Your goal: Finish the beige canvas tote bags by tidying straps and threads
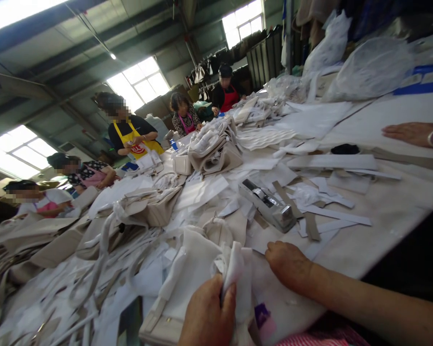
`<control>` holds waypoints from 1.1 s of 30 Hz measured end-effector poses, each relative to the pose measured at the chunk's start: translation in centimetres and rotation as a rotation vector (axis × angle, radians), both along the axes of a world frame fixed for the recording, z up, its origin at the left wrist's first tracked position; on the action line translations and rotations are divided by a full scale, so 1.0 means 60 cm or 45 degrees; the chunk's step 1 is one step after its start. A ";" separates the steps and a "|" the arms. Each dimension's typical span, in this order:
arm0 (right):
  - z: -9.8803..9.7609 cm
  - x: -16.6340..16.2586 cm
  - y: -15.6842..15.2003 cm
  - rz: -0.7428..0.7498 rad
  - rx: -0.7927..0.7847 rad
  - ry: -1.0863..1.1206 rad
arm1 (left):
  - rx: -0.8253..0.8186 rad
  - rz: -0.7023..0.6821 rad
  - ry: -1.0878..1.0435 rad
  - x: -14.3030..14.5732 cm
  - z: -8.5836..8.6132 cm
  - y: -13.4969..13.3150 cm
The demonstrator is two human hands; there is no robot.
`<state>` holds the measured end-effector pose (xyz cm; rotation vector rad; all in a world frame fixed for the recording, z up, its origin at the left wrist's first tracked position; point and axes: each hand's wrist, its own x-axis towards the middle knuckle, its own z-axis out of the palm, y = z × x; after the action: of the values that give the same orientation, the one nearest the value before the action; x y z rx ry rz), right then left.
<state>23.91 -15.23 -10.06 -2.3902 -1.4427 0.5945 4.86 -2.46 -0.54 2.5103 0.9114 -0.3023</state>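
Observation:
A cream handbag [162,315] with white foam wrapping [195,269] lies on the table right in front of me. My left hand [211,312] is closed on a folded piece of white wrapping at the bag's top, thumb and fingers pressing it together. Beside the bag, on its right, my right hand [288,266] is curled into a closed grip. A thin dark edge shows at its fingertips, too little to name. The bag's rounded handle [220,233] stands up behind the wrapping. Part of the bag is hidden by my left hand.
A tape dispenser [267,204] sits beyond my right hand among paper strips [335,214]. More bags [216,149] are heaped across the table. A phone-like dark slab [130,322] lies at left. A co-worker's hand [413,133] rests at right; several people stand opposite.

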 end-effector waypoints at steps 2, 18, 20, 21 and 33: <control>0.003 0.024 -0.007 -0.016 0.049 0.065 | -0.046 0.007 -0.029 -0.003 -0.001 0.003; 0.057 -0.050 0.008 0.009 0.324 0.997 | -0.386 0.055 -0.185 -0.011 0.029 0.003; 0.050 -0.059 0.018 0.028 0.385 1.124 | -0.368 0.056 -0.177 -0.011 0.028 0.003; 0.047 -0.064 0.024 0.020 0.406 1.190 | -0.351 0.053 -0.173 -0.011 0.028 0.002; 0.043 -0.100 0.076 -0.001 0.494 2.192 | -0.174 0.122 -0.177 -0.026 0.017 -0.007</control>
<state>17.90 -10.64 -7.47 -0.8022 -0.5654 1.5487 3.27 -2.87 0.50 2.3233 0.9198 -0.1520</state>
